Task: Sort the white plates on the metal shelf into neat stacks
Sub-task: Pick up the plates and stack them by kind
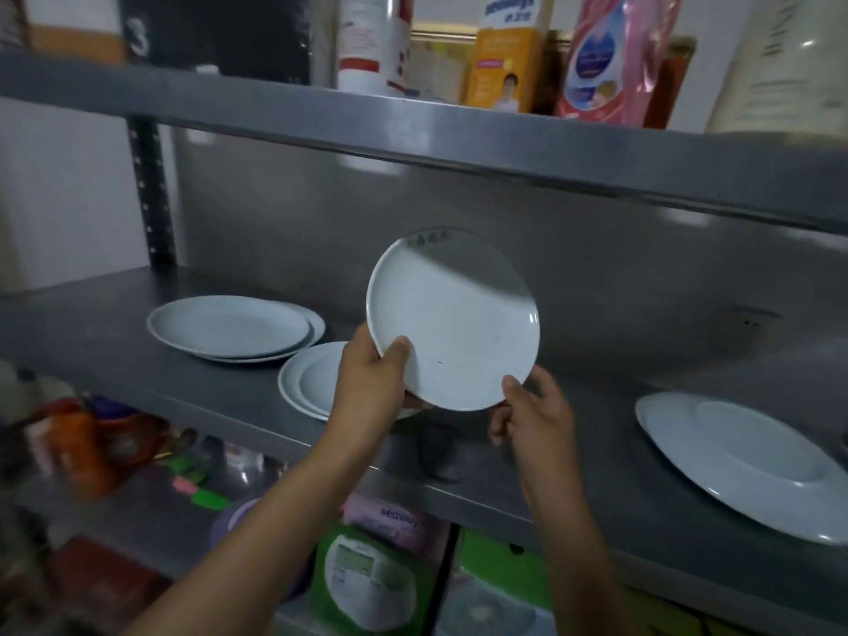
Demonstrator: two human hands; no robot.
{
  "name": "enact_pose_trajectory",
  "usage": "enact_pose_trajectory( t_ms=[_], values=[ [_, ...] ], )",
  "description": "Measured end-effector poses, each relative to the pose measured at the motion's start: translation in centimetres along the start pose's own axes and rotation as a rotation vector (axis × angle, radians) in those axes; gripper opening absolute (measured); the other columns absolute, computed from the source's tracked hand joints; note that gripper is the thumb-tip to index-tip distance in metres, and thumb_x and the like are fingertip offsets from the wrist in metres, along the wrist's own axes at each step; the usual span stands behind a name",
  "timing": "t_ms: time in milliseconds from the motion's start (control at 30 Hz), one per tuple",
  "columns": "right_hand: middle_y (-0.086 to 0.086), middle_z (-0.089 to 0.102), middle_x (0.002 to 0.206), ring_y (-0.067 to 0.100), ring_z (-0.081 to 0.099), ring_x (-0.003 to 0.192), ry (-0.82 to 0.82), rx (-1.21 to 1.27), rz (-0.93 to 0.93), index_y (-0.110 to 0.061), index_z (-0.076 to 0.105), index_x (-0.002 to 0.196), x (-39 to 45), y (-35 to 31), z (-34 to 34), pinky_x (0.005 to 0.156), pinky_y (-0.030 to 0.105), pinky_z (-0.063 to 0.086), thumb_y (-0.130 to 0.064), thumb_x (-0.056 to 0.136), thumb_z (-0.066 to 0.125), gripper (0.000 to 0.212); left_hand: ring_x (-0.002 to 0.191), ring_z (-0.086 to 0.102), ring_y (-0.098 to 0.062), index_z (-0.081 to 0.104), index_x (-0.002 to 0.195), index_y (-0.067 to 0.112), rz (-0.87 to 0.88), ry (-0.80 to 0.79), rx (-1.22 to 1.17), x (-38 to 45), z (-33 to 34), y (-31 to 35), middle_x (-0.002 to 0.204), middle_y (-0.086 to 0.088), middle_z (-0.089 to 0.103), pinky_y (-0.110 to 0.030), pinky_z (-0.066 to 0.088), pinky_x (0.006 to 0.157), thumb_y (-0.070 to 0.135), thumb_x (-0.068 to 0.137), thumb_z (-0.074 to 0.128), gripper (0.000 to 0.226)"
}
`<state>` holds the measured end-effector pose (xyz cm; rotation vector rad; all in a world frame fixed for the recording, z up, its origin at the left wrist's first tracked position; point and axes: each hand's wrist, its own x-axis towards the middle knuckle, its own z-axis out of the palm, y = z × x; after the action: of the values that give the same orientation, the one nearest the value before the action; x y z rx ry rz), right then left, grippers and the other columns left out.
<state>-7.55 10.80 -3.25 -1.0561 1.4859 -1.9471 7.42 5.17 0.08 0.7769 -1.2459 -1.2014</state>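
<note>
A small white plate (459, 314) with faint green print near its rim is held tilted toward me above the metal shelf (137, 360). My left hand (374, 383) grips its lower left edge, thumb on the face. My right hand (532, 413) pinches its lower right edge. Two oval white plates (229, 325) lie stacked at the back left. A short stack of round white plates (307, 383) sits just left of my left hand, partly hidden by it. A large wide-rimmed white plate (743, 456) lies at the right.
The upper shelf (459, 140) hangs close above, carrying bottles and a pink refill pouch (610, 57). A perforated black upright (151, 195) stands at the back left. Below the shelf are packets, a green-and-white box (367, 585) and other clutter.
</note>
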Motion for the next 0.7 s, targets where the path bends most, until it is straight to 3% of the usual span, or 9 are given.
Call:
enact_pose_trajectory(
  t_ms=[167,267,333,433,533,600,700],
  values=[
    [0.007,0.051,0.054,0.01,0.034,0.039,-0.108,0.084,0.084,0.0,0.06,0.101,1.0,-0.4,4.7,0.037,0.02,0.026,-0.004,0.096,0.049,0.013,0.094,0.066,-0.023,0.057,0.12,0.01,-0.037,0.021,0.0,1.3,-5.3,0.4,0.108,-0.008,0.067,-0.03,0.059,0.061,0.016,0.095,0.053,0.026],
    [0.012,0.057,0.055,0.009,0.036,0.035,-0.182,0.078,0.193,0.004,0.055,0.082,0.9,-0.4,7.4,0.035,0.018,0.024,-0.003,0.095,0.051,0.015,0.068,0.066,-0.021,0.063,0.098,0.004,-0.1,0.133,0.01,2.3,-8.1,0.6,0.083,-0.01,0.065,-0.03,0.056,0.053,0.016,0.092,0.058,0.013],
    [0.012,0.06,0.057,0.008,0.038,0.034,-0.231,0.004,0.233,0.0,0.055,0.076,0.6,-0.1,8.8,0.034,0.016,0.026,-0.007,0.095,0.053,0.02,0.061,0.065,-0.02,0.062,0.089,-0.001,-0.14,0.186,-0.002,2.9,-9.8,0.4,0.074,-0.011,0.062,-0.026,0.054,0.05,0.003,0.088,0.056,0.007],
    [0.007,0.062,0.056,0.01,0.046,0.038,-0.225,-0.225,0.115,-0.01,0.057,0.08,0.1,0.4,9.8,0.042,0.02,0.038,-0.02,0.093,0.058,0.017,0.07,0.067,-0.029,0.059,0.093,-0.003,-0.179,0.236,-0.004,3.2,-11.2,0.0,0.085,-0.016,0.065,-0.026,0.054,0.048,-0.007,0.084,0.049,0.014],
    [0.004,0.06,0.054,0.006,0.052,0.043,-0.128,-0.31,-0.042,-0.024,0.054,0.079,0.2,0.3,9.6,0.049,0.019,0.043,-0.024,0.092,0.058,0.013,0.065,0.066,-0.029,0.057,0.1,-0.006,-0.192,0.278,-0.005,3.4,-12.0,-0.6,0.083,-0.015,0.065,-0.025,0.054,0.046,-0.009,0.085,0.047,0.019],
    [0.002,0.059,0.054,0.002,0.049,0.041,-0.109,-0.304,-0.046,-0.019,0.06,0.093,0.4,0.4,9.4,0.045,0.016,0.04,-0.021,0.091,0.057,0.005,0.064,0.066,-0.03,0.056,0.101,-0.005,-0.206,0.295,0.013,3.5,-12.3,-1.0,0.082,-0.015,0.064,-0.024,0.053,0.045,-0.008,0.086,0.047,0.018],
    [0.004,0.057,0.056,0.008,0.045,0.044,-0.076,-0.319,-0.021,-0.012,0.064,0.104,0.6,0.8,9.0,0.045,0.02,0.037,-0.016,0.088,0.056,0.018,0.064,0.064,-0.029,0.054,0.099,-0.003,-0.23,0.289,0.009,3.6,-12.3,-1.5,0.084,-0.016,0.063,-0.022,0.053,0.043,-0.008,0.087,0.047,0.015]
  ],
)
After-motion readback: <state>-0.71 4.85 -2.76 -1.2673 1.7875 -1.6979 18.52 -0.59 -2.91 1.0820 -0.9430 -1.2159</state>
